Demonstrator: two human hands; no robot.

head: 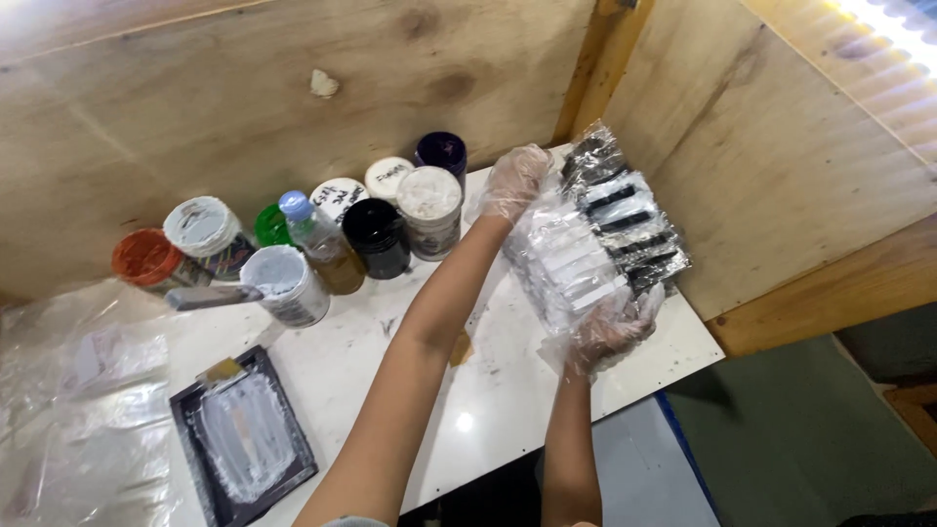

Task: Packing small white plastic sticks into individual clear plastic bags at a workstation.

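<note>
Nearest to me, at the lower left, I note a dark tray [244, 439] smeared with white paint lying on the white table [488, 390], a small flat scraper [223, 372] at its top edge. Crumpled clear plastic sheeting [68, 410] covers the table's left end.

My right hand [610, 332], in a thin clear glove, is closed under the lower edge of a clear plastic packet [595, 234] of black and white strips. My left hand [514, 181], also gloved, grips the packet's upper left edge. The hands are apart, one at each end, and the packet is held tilted above the table's far right corner, close to the plywood side wall [781, 146].

Left of my left forearm stands a cluster of paint jars: a white-lidded jar [429, 210] and a black jar [377, 237] just beside the arm, a small bottle with a blue cap [317, 249], an open white tub [285, 285] with a tool resting across it, an orange-lidded jar [146, 259] farthest left. Behind them I log a dark purple jar [441, 151] and two lids with handwriting, against the plywood back wall [244, 88].
</note>
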